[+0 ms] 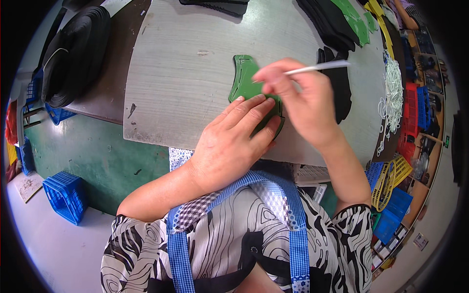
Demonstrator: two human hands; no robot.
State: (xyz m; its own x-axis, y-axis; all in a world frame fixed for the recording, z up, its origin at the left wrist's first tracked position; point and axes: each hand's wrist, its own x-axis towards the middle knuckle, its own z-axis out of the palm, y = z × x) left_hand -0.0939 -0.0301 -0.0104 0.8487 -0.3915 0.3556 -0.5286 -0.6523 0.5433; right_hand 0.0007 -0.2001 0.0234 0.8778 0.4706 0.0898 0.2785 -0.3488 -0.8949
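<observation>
A green curved template (247, 80) with slots along its edges lies on the pale wood-grain table (171, 83), over what looks like a black piece whose edge shows beneath it. My left hand (227, 141) presses on the lower part of the template, fingers stretched out flat. Pinched in my right hand (308, 100) is a slim white pen (317, 67). Its tip is at the template's right edge, partly hidden by my fingers; the hand is slightly blurred. Just right of that hand lie cut black pieces (342, 93).
Stacked black pieces (330, 24) and green sheets (354, 22) lie far right; more black pieces (217, 7) lie at the far edge. White cord (392, 93) hangs along the right side. A black coiled strip (78, 56) stands left. A blue basket (66, 198) is on the floor.
</observation>
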